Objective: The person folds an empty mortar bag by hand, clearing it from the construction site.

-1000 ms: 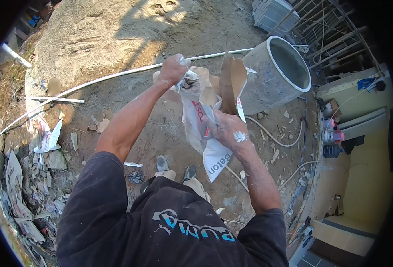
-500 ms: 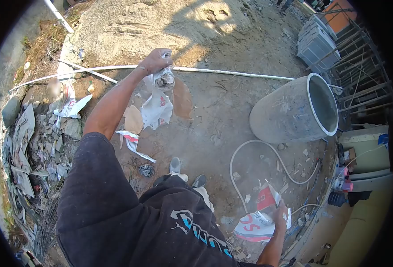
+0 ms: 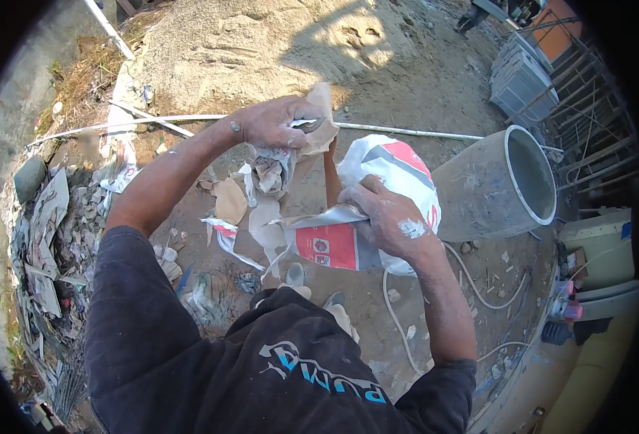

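Observation:
My left hand (image 3: 280,123) is closed on a crumpled bunch of torn paper (image 3: 272,170), brown and white, raised in front of me. In my right hand (image 3: 392,213) is a large torn cement bag piece (image 3: 406,173), white with red print, its fingers wrapped over the edge. The bag piece spreads out to the right of that hand and hangs toward the left below it, where a red printed panel shows. Both hands are dusty and close together. Beneath them, brown and white paper scraps (image 3: 229,200) lie on the ground or hang; some overlap hides which.
A big grey barrel (image 3: 478,188) leans or stands at the right, with a pale hose (image 3: 399,318) on the dirt below it. A white pipe (image 3: 406,130) crosses the ground ahead. Rubble (image 3: 52,246) lies left, a sand pile (image 3: 240,50) beyond. Someone's legs (image 3: 471,18) show far off.
My right hand has come up and left from low on the right, bringing the bag piece close to my left hand. My left hand has moved slightly right and lower, still gripping the paper.

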`<state>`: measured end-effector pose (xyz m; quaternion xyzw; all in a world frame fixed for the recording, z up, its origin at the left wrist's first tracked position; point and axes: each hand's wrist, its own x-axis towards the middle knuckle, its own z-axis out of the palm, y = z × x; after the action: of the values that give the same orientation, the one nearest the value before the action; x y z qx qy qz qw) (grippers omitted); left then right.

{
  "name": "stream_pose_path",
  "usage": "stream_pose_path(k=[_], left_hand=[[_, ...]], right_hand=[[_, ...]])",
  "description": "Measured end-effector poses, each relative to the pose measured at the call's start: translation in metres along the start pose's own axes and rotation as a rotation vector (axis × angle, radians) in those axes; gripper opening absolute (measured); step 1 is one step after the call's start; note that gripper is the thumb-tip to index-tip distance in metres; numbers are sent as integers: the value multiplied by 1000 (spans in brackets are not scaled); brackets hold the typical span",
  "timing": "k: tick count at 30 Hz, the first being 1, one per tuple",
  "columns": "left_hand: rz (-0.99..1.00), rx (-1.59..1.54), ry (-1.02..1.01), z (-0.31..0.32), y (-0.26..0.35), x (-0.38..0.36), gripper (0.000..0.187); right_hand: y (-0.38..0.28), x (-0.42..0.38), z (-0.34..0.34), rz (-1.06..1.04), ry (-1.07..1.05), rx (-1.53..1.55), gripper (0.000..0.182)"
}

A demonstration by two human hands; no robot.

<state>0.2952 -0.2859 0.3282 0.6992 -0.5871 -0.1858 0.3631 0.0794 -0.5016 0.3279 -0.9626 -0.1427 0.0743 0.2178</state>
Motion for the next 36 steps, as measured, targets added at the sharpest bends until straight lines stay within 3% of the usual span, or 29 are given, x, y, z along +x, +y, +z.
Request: stream_pose_path(k=[2,6,7,10,11,13,14,18,19,21,22,23,25,30,33,36], left_hand=[[77,-2,-75,8,16,0,30],[199,-132,-74,19,42,-2,27],[190,-161,-32,21,45,-5,26],[174,-4,107,11,23,-13,26],[147,-21,211,7,15,-17,29],[-165,-148,415,4,-1,-23,29],[-176,34,499,0,-14,-25,27],[-406,201,682,3,-87,-56,22],[-369,256,688,15,-98,-63,21],[-579,429,817,-6,-145,-106,21],[-642,409,985,-26,-168,-144,23],[-814,396,935,-48,-159,-172,27],[-744,417,929,-53,-154,-196,32],[-926,522,1067,-68,-203,-255,34],[-1220,656,1073,-97,-206,-299,37],[-1226,749,1127,-103,-213,-334,44]], right_hand=[[-17,28,-10,83,59,-23,66],[-9,66,10,-26,17,-141,71],[-6,71,19,-79,67,-96,56],[-10,81,30,-148,10,-102,37],[-4,83,41,-253,138,-53,26],[-2,84,53,-230,180,-83,21],[-1,84,58,-220,201,-98,19],[2,63,64,-129,136,-159,18],[7,55,65,-119,110,-163,17],[31,18,71,-177,-8,-92,17],[61,-16,79,-46,-83,-104,16],[82,-48,81,118,-80,-114,18],[116,-79,86,466,-244,-181,19],[138,-98,75,504,-264,-327,18],[181,-147,69,619,-327,-413,21],[199,-190,66,806,-216,-335,22]])
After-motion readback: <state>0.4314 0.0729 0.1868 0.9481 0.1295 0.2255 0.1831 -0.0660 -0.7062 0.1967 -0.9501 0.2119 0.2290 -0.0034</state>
